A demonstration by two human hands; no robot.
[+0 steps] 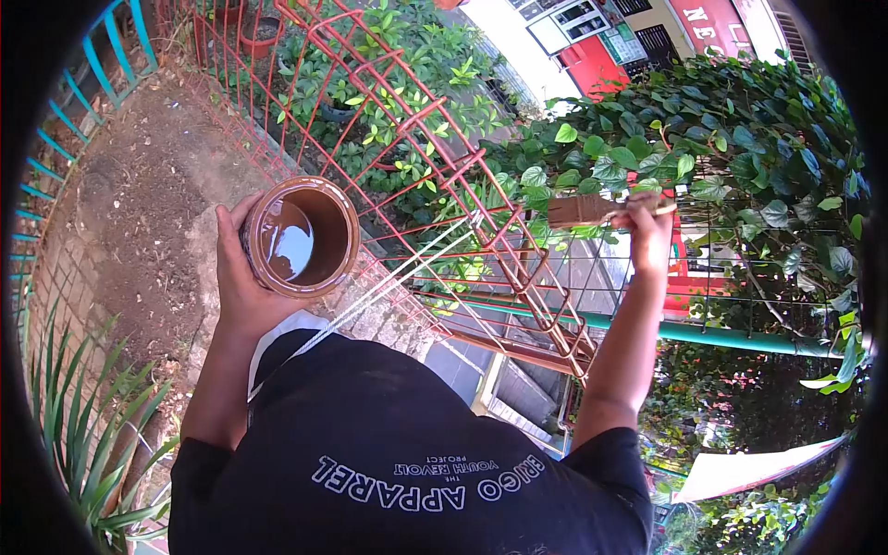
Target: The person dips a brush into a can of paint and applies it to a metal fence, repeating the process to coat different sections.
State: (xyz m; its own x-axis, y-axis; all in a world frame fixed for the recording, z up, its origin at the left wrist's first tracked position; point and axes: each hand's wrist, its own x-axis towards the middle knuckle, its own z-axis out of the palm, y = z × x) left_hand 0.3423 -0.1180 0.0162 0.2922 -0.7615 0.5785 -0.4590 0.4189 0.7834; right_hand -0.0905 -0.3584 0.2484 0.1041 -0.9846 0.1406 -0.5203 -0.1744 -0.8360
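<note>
My left hand (pixel 242 291) is wrapped round the side and underside of a round brown pot (pixel 350 227), whose open top faces the camera. Shiny brown liquid (pixel 291 245) lies inside it. On the right, my right hand (pixel 647 222) grips the handle of a wide, brown-stained brush (pixel 575 212), which points left. The brush is beside the reddish-brown metal frame (pixel 504 231), in front of leaves and thin bars; whether it touches any bar cannot be made out. A white cord (pixel 398 275) runs from the frame down to my body.
Green leafy climbers (pixel 740 157) cover a wire fence at the right, with a green pipe (pixel 721 338) below. Bare soil (pixel 139 203) and a teal fence (pixel 92 69) lie at the left. Spiky leaves (pixel 79 416) stand at lower left. A red pot (pixel 262 37) is near the top.
</note>
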